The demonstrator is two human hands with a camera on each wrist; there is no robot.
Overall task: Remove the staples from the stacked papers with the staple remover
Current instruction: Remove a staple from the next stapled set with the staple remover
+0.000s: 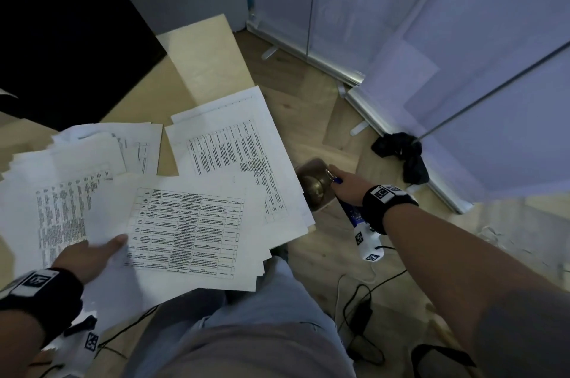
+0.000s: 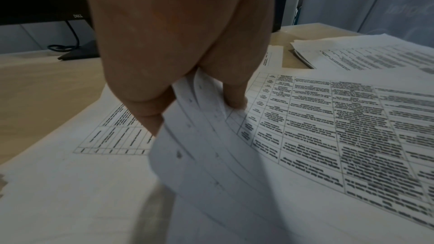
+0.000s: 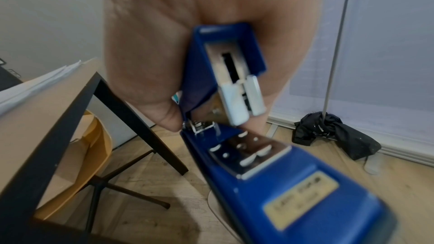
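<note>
Holding blue staple remover [image 3: 237, 118] off surface edge, right hand [image 1: 348, 184] wrapped around it, tool splayed. Left hand [image 1: 92, 254] pinching corner of stacked papers [image 1: 191, 232] on surface [image 1: 203, 59]. Advice: bring tool back, keep corner lifted, slide tip squarely under staple.

Printed papers [image 1: 191, 232] fanned on desk, blue staple remover [image 3: 234, 118] hinged open – off-desk

The right hand [image 3: 187, 44] grips a blue staple remover [image 3: 270, 164] beside the desk [image 3: 42, 114].
</note>
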